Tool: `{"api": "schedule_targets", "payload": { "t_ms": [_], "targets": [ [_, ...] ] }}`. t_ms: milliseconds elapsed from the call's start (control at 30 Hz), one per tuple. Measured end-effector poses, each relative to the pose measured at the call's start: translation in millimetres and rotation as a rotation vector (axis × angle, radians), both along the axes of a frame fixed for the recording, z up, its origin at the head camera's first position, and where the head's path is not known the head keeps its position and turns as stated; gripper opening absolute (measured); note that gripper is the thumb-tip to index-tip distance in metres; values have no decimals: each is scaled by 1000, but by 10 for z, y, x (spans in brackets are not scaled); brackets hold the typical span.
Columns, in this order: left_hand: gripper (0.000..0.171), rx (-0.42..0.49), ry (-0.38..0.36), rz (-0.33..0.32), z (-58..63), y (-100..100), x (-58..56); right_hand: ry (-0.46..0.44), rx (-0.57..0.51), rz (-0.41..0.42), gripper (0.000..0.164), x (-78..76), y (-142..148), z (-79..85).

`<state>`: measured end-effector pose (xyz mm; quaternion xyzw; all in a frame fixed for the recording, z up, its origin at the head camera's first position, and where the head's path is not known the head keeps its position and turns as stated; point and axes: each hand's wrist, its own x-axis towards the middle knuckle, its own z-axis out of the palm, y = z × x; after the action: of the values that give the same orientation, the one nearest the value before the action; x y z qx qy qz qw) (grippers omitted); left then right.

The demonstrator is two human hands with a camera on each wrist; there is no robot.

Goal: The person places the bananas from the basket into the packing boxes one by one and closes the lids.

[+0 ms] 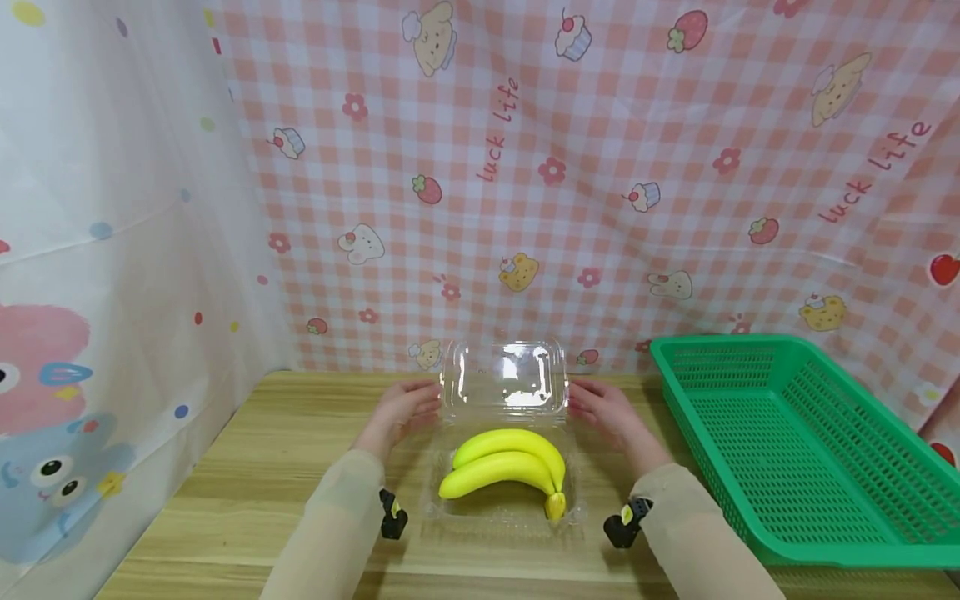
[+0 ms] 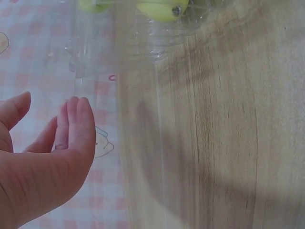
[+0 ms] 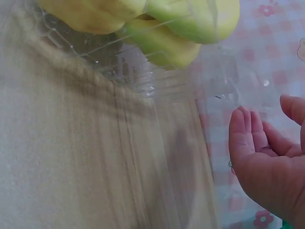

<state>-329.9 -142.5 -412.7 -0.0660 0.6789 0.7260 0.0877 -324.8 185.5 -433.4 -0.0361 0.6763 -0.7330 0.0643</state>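
Observation:
A clear plastic clamshell box (image 1: 495,515) stands on the table with its lid (image 1: 487,387) raised at the back. Two yellow bananas (image 1: 498,475), joined at the stem, lie in its base. On the lid's left side is my left hand (image 1: 405,412), its fingers loosely bent and the thumb apart. My right hand (image 1: 603,410) mirrors it at the lid's right side. In the wrist views the left fingertips (image 2: 83,102) and right fingertips (image 3: 240,112) come close to the lid's edges; whether they touch it I cannot tell. Neither hand grips anything.
A green plastic basket (image 1: 697,433) stands at the right of the wooden table (image 1: 247,483), near my right forearm. Behind the table hangs a pink checked cloth (image 1: 480,217), close behind the lid. A white patterned curtain (image 1: 135,275) hangs at the left.

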Motion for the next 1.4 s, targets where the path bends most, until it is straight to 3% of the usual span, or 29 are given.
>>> {"api": "schedule_targets", "payload": {
  "t_ms": [500,733,1000,1200,1400],
  "targets": [
    [38,18,186,37,37,-2,-24,89,-27,-88,37,37,-53,139],
    [26,27,230,51,48,-17,-10,113,-14,-123,32,68,-65,177],
    [17,-27,298,14,33,-60,21,166,9,-127,28,118,-31,177],
    [16,-65,428,-48,-5,-105,72,218,48,-106,25,151,0,145],
    [12,-100,556,-81,-83,-155,105,332,98,-50,22,216,49,116]
  ]
}}
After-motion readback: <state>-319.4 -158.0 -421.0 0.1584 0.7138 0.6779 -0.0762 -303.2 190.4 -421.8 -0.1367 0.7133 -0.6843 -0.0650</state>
